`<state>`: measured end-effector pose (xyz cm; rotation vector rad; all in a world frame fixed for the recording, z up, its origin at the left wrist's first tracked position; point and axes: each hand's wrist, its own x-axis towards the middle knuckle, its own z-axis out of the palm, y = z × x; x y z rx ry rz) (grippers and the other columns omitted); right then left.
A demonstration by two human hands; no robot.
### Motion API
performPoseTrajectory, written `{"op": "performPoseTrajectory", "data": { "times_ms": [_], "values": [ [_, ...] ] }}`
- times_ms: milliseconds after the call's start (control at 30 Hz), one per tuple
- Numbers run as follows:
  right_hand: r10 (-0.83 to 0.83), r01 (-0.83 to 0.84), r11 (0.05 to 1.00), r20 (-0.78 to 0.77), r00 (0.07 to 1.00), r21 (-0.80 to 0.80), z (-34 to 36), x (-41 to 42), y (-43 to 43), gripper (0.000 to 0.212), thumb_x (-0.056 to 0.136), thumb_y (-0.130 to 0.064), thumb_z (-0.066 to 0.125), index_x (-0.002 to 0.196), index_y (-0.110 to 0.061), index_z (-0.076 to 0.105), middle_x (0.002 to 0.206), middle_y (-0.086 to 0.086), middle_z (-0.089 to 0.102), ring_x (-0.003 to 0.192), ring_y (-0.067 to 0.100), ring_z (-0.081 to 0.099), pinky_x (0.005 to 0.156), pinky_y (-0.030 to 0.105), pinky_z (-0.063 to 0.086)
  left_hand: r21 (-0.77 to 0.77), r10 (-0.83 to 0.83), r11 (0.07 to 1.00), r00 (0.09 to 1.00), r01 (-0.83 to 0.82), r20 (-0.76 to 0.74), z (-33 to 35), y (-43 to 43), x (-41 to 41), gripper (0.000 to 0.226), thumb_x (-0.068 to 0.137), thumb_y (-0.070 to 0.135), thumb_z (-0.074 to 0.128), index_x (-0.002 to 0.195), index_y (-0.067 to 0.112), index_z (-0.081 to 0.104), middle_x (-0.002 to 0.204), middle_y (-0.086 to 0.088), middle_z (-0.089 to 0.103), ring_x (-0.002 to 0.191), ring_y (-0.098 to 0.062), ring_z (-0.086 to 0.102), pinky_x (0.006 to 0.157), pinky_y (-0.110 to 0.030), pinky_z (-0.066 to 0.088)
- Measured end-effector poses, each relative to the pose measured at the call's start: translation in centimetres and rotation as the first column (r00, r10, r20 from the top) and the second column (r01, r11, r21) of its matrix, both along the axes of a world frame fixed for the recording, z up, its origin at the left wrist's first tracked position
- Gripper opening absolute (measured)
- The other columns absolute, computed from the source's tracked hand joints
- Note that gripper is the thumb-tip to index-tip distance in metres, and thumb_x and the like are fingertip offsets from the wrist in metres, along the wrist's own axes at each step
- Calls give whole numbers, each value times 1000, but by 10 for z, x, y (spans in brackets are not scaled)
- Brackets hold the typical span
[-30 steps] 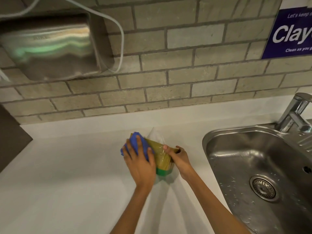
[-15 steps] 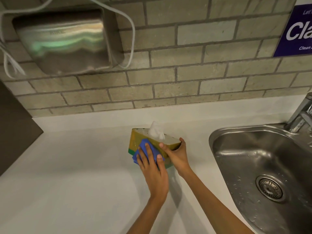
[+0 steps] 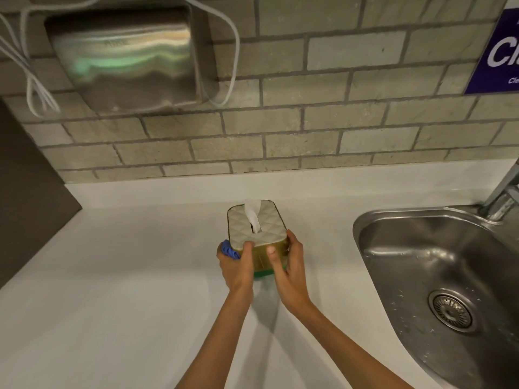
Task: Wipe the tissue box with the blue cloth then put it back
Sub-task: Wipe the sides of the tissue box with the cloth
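Observation:
The tissue box (image 3: pixel 257 227) has a quilted white top, gold sides and a green base, with a white tissue sticking up from its slot. It stands upright on the white counter (image 3: pixel 126 276), top facing me. My left hand (image 3: pixel 236 265) grips its near left corner, with the crumpled blue cloth (image 3: pixel 229 249) bunched between my fingers and the box's left side. My right hand (image 3: pixel 289 265) clasps the near right corner, thumb on the front face. Most of the cloth is hidden behind my left hand.
A steel sink (image 3: pixel 438 279) with a drain lies right of the box, its tap (image 3: pixel 502 197) at the far right edge. A brick wall behind carries a metal dispenser (image 3: pixel 126 60), white cables and a purple sign (image 3: pixel 497 51). A dark panel (image 3: pixel 28 192) bounds the counter's left.
The box has turned from tilted on its side to upright with its top facing me. My left hand and the cloth moved from the front face to the left corner.

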<state>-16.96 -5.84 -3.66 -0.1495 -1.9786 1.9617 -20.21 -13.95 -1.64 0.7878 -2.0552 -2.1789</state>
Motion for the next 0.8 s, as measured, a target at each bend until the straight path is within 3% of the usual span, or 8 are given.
{"op": "performPoseTrajectory", "data": {
  "times_ms": [100,233,333,467,533,600,700,800],
  "values": [
    [9,-9,999,15,1000,32,-4,10,-2,67,81,-39,56,139,-18,30,130,-4,40,115,-12,41,85,-2,40,-8,-1,1000,1000,1,-29,-6,-5,-1,61,82,20,61,137,16,34,126,-14,56,106,-32,58,84,-40,56],
    [45,-45,998,5,999,49,-12,24,-7,67,85,-26,61,141,-9,28,138,5,40,125,6,44,97,9,40,0,50,999,995,-51,-82,-11,-10,-3,61,86,10,55,143,15,31,130,-13,53,96,-24,54,53,-11,50],
    [86,-86,995,-2,996,51,-14,32,-14,69,83,-29,62,140,-12,27,138,1,40,126,0,40,96,5,37,2,106,994,989,-106,-107,-13,-14,-5,60,88,7,51,144,16,30,133,-14,51,97,-23,52,66,-13,48],
    [99,-97,990,-15,995,102,-20,42,-25,65,81,-40,60,136,-21,30,135,-9,43,126,-4,40,95,3,35,1,150,989,982,-150,-114,-16,-19,-8,54,90,10,51,141,20,35,133,-12,51,116,-32,52,101,-37,43],
    [50,-48,988,-15,999,146,-19,44,-25,50,83,-46,54,127,-36,33,129,-13,48,120,-7,45,91,4,38,-1,124,992,982,-125,-143,-19,-18,-4,51,87,11,57,132,28,41,124,-9,53,113,-31,53,100,-38,44],
    [-42,42,984,-4,999,174,-16,40,-19,30,85,-56,43,113,-48,35,116,-12,57,106,-1,56,82,10,45,8,68,998,986,-67,-150,-22,-19,-1,72,84,9,65,144,19,28,139,-9,45,124,-29,49,108,-41,40],
    [-208,206,964,-7,978,165,-10,23,4,25,86,-56,37,108,-43,38,96,-4,67,82,6,63,63,7,44,21,21,1000,991,-19,-133,-23,-23,-2,84,82,9,68,148,18,18,147,-9,39,129,-29,45,110,-39,38],
    [-311,312,945,-23,950,96,-3,-1,30,13,94,-32,43,105,-28,47,90,-8,64,82,11,63,69,10,48,41,-6,999,991,12,-137,-23,-28,-6,80,83,9,67,148,20,21,145,-8,41,126,-27,46,104,-34,39]
  ]
}}
